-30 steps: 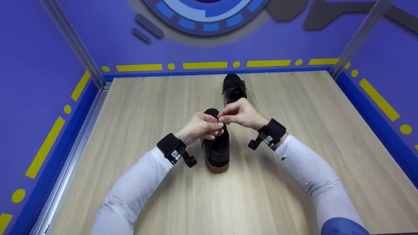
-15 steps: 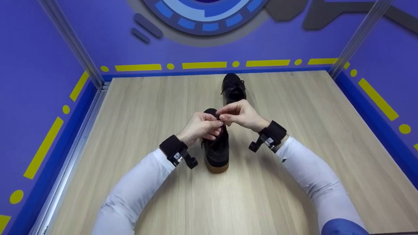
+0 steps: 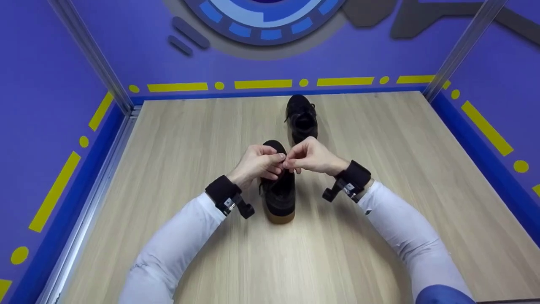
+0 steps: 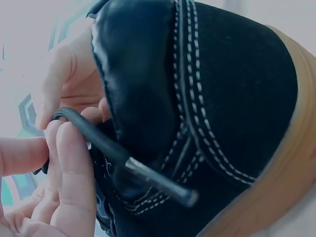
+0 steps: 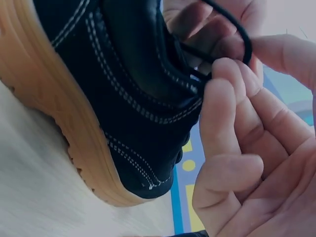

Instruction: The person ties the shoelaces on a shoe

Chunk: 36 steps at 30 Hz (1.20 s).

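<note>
A black shoe [image 3: 282, 204] with a tan sole and pale double stitching stands on the table, toe pointing away, between my two hands. Over its laced front, my left hand [image 3: 258, 164] pinches the black shoelace [image 4: 101, 140]; in the left wrist view its tipped end sticks out past the fingers. My right hand [image 3: 314, 158] meets it from the other side, thumb and fingertips pinching the same lace, which loops up between the hands in the right wrist view. Fingers hide part of the lace and the shoe's eyelets.
A second black shoe [image 3: 301, 116], its lace ends showing at the sides, stands farther back, just beyond my right hand. Wood-grain table [image 3: 202, 122] surrounds both shoes. Blue-purple panels [image 3: 139, 55] with metal corner posts wall in the back and sides.
My right hand has come down toward me, uncovering more of the far shoe. The left hand stays nearly in place over the near shoe. Both shoes have stayed where they were.
</note>
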Available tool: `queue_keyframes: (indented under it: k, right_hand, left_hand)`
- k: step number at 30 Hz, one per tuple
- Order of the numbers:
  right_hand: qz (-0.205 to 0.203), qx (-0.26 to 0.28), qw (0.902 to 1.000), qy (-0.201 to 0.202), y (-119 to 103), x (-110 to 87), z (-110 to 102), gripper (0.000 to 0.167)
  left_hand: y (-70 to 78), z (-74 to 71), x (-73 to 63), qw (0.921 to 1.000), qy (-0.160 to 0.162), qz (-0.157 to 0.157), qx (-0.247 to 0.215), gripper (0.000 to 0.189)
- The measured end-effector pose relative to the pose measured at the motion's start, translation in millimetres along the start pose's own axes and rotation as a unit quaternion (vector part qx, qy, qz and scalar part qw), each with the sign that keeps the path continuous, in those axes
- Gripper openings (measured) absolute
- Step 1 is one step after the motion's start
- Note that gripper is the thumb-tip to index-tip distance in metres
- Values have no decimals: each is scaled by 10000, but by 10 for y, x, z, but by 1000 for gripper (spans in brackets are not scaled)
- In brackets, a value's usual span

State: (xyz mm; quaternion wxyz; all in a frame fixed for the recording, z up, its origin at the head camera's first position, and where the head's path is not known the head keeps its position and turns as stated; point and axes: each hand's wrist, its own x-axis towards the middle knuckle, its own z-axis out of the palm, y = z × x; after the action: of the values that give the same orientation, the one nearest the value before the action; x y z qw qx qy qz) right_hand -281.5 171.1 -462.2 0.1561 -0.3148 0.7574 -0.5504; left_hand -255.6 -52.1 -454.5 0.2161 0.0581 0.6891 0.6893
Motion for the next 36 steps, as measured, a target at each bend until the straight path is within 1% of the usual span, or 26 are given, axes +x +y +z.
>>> queue_keyframes:
  k: [3, 6, 9, 13, 16, 19, 21, 25, 28, 30, 33, 34, 36]
  right_hand:
    - [92, 51, 9999, 21, -11, -3, 28, 11]
    - [426, 211, 9988, 142, -21, -7, 43, 13]
    - [731, 531, 9958, 163, -39, -12, 30, 14]
    - [999, 1075, 9889, -224, -69, -19, -23, 14]
    - [1103, 1187, 9854, -513, -96, -30, -84, 18]
    - [1080, 884, 9884, -606, -134, -42, -156, 22]
    - [1015, 598, 9911, -616, -155, -44, -209, 22]
    - [565, -137, 9968, -542, -170, -28, -294, 17]
    - [216, -830, 9957, -361, -130, 5, -298, 13]
    - [139, -1094, 9935, -269, -75, 29, -264, 10]
    - [23, -1242, 9922, -121, 32, 49, -193, 7]
    - [-19, -1225, 9924, -57, 62, 54, -171, 6]
    - [-144, -1153, 9932, 103, 109, 62, -135, 5]
  left_hand:
    - [-11, -5, -5, 10000, -7, 21, -9, 12]
    - [-8, -4, -7, 10000, -14, 6, -17, 12]
    - [-5, -3, -7, 10000, -15, -3, -8, 13]
    - [-1, -6, -19, 10000, -16, -12, 7, 15]
    - [-3, -11, -25, 10000, -12, -27, 14, 17]
    - [-11, -19, -19, 10000, -3, -16, 65, 19]
    - [-17, -26, -18, 9999, 21, -2, 136, 19]
    - [-30, -41, -25, 9996, 68, 74, 273, 16]
    - [-43, -51, -28, 9987, 86, 251, 442, 11]
    - [-51, -59, -30, 9969, 87, 435, 648, 8]
    - [-56, -71, -26, 9902, 111, 804, 1133, 10]
    - [-57, -76, -24, 9861, 135, 955, 1351, 11]
    - [-56, -84, -19, 9747, 235, 1271, 1825, 13]
